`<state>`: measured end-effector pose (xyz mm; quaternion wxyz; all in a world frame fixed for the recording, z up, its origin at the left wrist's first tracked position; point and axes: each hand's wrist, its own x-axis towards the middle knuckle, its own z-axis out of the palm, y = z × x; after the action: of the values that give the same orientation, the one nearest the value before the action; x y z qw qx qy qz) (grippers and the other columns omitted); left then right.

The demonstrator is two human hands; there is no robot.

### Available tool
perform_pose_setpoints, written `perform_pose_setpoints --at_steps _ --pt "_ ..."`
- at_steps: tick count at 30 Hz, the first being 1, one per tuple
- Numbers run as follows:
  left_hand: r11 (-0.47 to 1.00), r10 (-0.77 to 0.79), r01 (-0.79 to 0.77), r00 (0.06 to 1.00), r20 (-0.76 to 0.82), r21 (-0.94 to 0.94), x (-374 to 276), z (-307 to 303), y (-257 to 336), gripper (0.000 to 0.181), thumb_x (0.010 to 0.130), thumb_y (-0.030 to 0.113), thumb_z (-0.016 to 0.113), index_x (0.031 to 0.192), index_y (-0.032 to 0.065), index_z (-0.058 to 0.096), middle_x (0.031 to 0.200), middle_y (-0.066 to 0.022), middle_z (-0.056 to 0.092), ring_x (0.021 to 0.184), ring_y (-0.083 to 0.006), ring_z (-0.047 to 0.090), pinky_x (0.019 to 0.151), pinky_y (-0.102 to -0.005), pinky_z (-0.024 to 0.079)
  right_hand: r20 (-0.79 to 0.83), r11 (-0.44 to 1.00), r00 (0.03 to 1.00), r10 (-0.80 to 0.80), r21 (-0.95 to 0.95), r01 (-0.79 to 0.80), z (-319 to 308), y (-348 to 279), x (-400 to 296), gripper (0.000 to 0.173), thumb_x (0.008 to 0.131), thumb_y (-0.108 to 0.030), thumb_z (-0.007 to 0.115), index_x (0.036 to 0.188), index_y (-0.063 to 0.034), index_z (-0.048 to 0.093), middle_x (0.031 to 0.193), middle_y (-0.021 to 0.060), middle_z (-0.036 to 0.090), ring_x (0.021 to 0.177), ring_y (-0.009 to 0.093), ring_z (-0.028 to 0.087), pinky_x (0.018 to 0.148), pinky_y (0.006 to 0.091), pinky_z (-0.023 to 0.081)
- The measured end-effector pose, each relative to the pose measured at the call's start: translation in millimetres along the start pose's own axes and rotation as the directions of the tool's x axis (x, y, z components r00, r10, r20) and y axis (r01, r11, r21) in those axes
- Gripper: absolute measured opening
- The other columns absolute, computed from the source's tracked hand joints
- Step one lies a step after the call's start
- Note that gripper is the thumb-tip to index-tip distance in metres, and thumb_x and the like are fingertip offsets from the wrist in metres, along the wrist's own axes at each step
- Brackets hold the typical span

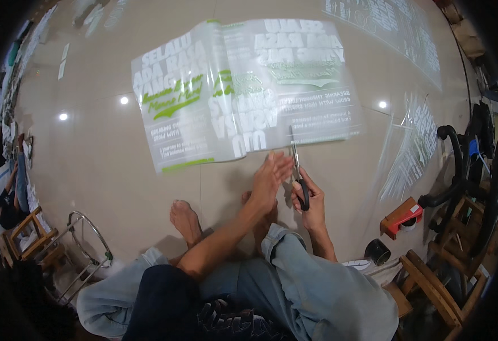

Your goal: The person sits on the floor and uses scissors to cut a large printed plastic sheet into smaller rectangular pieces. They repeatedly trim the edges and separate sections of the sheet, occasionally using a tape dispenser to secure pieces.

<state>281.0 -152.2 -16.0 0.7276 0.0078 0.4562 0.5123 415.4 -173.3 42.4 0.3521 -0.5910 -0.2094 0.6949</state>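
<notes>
A clear plastic sheet (249, 115) printed with white and green lettering lies on the tiled floor before me. It looks folded or overlapped, as some lettering reads reversed. My right hand (311, 202) grips scissors (303, 194) by their black handles. The metal blades point away from me and reach over the sheet's near edge. My left hand (272, 177), blurred, is just left of the blades and close to that same edge. Its fingers are extended and nothing shows in it; whether it touches the sheet is unclear.
More printed clear sheets (415, 147) lie at right, with another spread (389, 36) at upper right. A red tape dispenser (402, 218) and black cylinder (377, 251) sit near my right knee. Wooden stools (432, 285), black chair parts (453, 187) and a chrome stool (89, 236) flank me. Another person (12, 200) is far left.
</notes>
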Motion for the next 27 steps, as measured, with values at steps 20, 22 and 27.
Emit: perform_pose_setpoints --at_steps 20,22,27 --pt "0.996 -0.008 0.027 0.976 -0.219 0.082 31.6 13.6 18.2 0.042 0.097 0.035 0.069 0.114 -0.0021 0.06 0.111 -0.0154 0.069 0.1 -0.0258 0.072 0.091 -0.0347 0.054 0.038 0.996 0.999 -0.017 -0.089 0.02 1.6 27.7 16.5 0.063 0.096 -0.022 0.073 0.151 -0.0057 0.046 0.072 -0.0026 0.056 0.056 0.004 0.048 0.048 0.0184 0.036" --pt "0.997 -0.008 0.026 0.975 -0.22 0.077 32.0 14.0 18.6 0.041 0.097 0.035 0.07 0.114 -0.0023 0.061 0.111 -0.0151 0.069 0.101 -0.0257 0.072 0.091 -0.0346 0.054 0.035 0.996 0.999 -0.017 -0.091 0.02 1.1 29.5 17.2 0.063 0.096 -0.022 0.072 0.151 -0.0053 0.046 0.072 -0.0027 0.056 0.055 0.004 0.047 0.047 0.0184 0.036" --pt "0.995 -0.04 0.059 0.975 -0.217 0.085 34.0 10.9 19.8 0.038 0.097 0.034 0.069 0.113 -0.0006 0.062 0.113 -0.0146 0.07 0.101 -0.0239 0.072 0.092 -0.0337 0.054 0.013 0.993 1.0 -0.008 -0.114 0.01 5.1 31.1 14.4 0.062 0.097 -0.021 0.072 0.151 -0.0045 0.046 0.069 -0.0026 0.054 0.051 0.004 0.045 0.044 0.0192 0.033"
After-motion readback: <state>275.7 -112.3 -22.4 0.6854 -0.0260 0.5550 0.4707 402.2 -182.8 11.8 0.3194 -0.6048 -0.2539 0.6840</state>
